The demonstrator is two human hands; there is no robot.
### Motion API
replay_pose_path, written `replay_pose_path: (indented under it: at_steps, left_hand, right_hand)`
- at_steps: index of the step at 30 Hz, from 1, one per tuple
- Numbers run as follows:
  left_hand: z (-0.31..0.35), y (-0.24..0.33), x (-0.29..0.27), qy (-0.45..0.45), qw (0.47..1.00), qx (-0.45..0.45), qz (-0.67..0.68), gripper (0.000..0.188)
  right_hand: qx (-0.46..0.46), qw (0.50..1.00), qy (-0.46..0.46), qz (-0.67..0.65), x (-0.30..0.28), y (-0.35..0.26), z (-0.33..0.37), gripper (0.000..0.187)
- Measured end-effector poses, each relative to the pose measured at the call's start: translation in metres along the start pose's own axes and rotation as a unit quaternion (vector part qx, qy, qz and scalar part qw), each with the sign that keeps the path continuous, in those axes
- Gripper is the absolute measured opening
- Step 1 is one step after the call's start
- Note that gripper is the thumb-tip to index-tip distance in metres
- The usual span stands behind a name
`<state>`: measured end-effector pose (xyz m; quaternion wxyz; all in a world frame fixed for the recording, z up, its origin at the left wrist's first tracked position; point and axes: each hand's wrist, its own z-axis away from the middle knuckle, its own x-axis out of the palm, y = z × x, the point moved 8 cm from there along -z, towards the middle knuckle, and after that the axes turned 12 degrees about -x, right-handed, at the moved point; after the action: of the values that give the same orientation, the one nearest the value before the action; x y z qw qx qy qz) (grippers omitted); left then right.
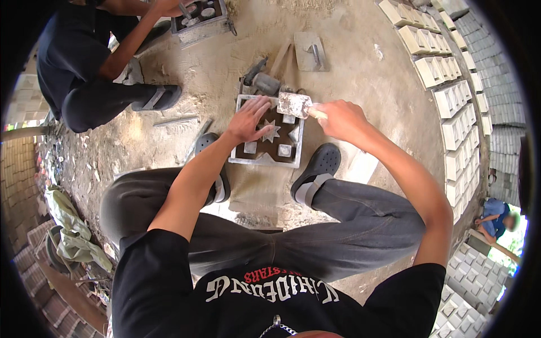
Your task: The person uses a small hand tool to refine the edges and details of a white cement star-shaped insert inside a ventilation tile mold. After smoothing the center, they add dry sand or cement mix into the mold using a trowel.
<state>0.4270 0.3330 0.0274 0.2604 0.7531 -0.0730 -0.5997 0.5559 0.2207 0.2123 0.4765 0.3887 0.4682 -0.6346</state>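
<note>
Between my feet lies a square mould (282,164) with a pale metal rim and a dark bed. A star-shaped piece (271,133) sits in its middle, with small pale blocks (284,150) around it. My left hand (247,123) rests on the mould's upper left part, fingers spread, holding nothing. My right hand (342,119) is closed round the short wooden handle of a mallet (294,105) with a worn, whitish, blocky head. That head is over the mould's upper right corner; I cannot tell whether it touches.
Beyond the mould lie a dark cylindrical tool (266,83) and a flat plate with a handle (311,52). A co-worker (73,62) crouches at the far left by another mould (204,29). Rows of pale cast blocks (455,100) line the right. Thin bars (176,121) lie left.
</note>
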Motion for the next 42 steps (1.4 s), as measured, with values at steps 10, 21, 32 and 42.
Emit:
replay_pose_path:
  at_steps: [10,21,32,42]
  left_hand:
    - [-0.009,0.013,0.006,-0.159,0.976,0.121,-0.084,0.097]
    - [-0.027,-0.003,0.003,-0.193,0.98,0.037,0.037,0.094]
    - [-0.041,-0.021,-0.009,-0.166,0.972,0.012,0.163,0.083]
    - [-0.041,-0.028,-0.011,-0.137,0.972,0.016,0.191,0.084]
  right_hand:
    - [0.288,0.885,0.074,-0.359,0.025,0.126,-0.067,0.048]
    - [0.353,0.829,0.187,-0.391,0.104,0.257,-0.308,0.027]
    - [0.341,0.818,0.241,-0.397,0.109,0.388,-0.475,0.036]
    - [0.286,0.813,0.28,-0.423,0.129,0.43,-0.454,0.044]
